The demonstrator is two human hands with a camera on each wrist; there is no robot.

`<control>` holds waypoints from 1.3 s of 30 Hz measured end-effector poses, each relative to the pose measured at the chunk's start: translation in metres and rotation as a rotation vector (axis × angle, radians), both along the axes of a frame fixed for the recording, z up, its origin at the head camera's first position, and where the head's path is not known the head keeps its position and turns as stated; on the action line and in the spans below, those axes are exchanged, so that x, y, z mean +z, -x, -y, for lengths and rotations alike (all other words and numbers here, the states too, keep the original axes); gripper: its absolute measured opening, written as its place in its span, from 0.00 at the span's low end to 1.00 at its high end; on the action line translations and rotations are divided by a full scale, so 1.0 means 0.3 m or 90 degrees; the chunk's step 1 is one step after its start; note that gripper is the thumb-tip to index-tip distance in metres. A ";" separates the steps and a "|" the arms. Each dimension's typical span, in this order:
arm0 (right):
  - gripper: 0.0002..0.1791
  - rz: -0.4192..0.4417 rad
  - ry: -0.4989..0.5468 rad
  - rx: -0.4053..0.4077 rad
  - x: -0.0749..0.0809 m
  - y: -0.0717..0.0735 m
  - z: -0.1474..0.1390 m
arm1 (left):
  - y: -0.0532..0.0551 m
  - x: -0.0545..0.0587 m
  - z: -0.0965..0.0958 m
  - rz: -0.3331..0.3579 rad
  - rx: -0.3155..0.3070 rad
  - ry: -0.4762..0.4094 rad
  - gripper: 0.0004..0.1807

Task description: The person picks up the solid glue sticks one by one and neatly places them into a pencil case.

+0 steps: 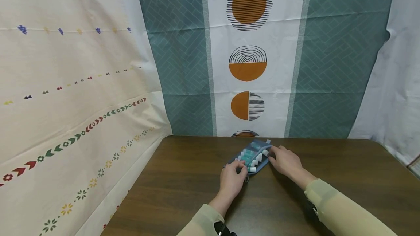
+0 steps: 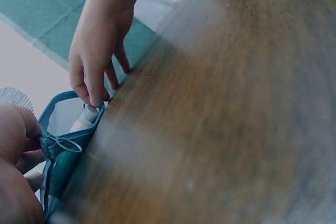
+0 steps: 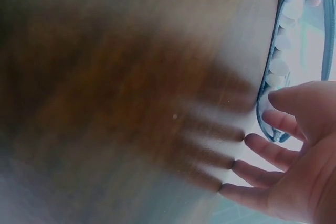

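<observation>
A blue zippered pouch (image 1: pixel 257 144) with see-through sides lies at the far middle of the table, its zip spread apart. Inside, several small bottles (image 1: pixel 259 157) with white caps and teal labels sit in a row. My left hand (image 1: pixel 231 179) pinches the near left edge of the pouch beside the zipper's ring pull (image 2: pixel 68 144). At the far right end of the opening is my right hand (image 1: pixel 287 161), thumb and index finger at the rim by a white-capped bottle (image 2: pixel 86 116). Its other fingers (image 3: pixel 254 174) stretch down to the tabletop.
The brown wooden table (image 1: pixel 183 177) ends at a patterned curtain (image 1: pixel 187 83) just behind the pouch. A cream cloth (image 1: pixel 82 119) hangs along the left side, and a pale cloth (image 1: pixel 393 101) hangs at the right. Dark wrist straps (image 1: pixel 221 227) show at the sleeves.
</observation>
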State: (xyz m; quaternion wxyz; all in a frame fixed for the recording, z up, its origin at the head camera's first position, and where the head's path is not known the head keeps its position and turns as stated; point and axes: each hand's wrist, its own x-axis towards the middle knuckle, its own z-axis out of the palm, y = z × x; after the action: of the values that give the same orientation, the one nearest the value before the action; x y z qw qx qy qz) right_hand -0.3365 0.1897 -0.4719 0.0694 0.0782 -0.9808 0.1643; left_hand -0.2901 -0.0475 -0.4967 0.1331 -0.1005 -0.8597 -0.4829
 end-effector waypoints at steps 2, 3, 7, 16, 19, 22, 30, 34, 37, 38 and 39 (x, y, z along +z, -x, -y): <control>0.19 0.000 -0.002 0.003 -0.002 0.001 0.000 | 0.000 0.000 0.000 0.000 0.001 0.000 0.07; 0.19 0.000 -0.003 0.003 -0.002 0.001 0.000 | 0.000 0.000 -0.001 0.002 0.001 0.000 0.07; 0.20 0.000 -0.007 0.004 0.000 -0.002 -0.001 | 0.003 -0.002 0.000 0.001 0.002 0.000 0.07; 0.23 -0.001 -0.023 0.023 -0.006 -0.003 -0.023 | 0.045 -0.071 0.004 -0.125 -0.056 0.040 0.06; 0.23 -0.001 -0.026 0.032 0.001 -0.021 -0.021 | 0.009 -0.017 0.002 -0.058 -0.059 0.038 0.05; 0.22 -0.017 -0.034 0.052 0.013 -0.047 -0.013 | 0.004 -0.002 0.003 -0.039 -0.055 0.043 0.05; 0.16 -0.048 -0.030 0.114 0.042 -0.131 0.021 | 0.010 0.013 0.003 -0.081 -0.051 0.040 0.05; 0.19 -0.018 -0.007 0.161 0.048 -0.177 0.030 | 0.015 0.007 0.007 -0.088 -0.051 0.047 0.04; 0.23 0.020 0.005 0.192 0.046 -0.209 0.037 | 0.021 -0.010 0.012 -0.113 -0.044 0.063 0.05; 0.25 0.029 0.007 0.201 0.044 -0.217 0.039 | 0.020 -0.011 0.014 -0.113 -0.043 0.065 0.05; 0.26 0.036 0.008 0.208 0.043 -0.224 0.041 | 0.021 -0.014 0.016 -0.117 -0.044 0.065 0.05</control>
State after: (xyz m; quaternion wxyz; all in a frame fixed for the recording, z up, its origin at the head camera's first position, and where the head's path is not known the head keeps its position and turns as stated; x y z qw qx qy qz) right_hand -0.2693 0.1774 -0.4591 0.0143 0.2313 -0.9557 0.1814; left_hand -0.2965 -0.0522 -0.5010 0.1895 -0.1803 -0.8633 -0.4317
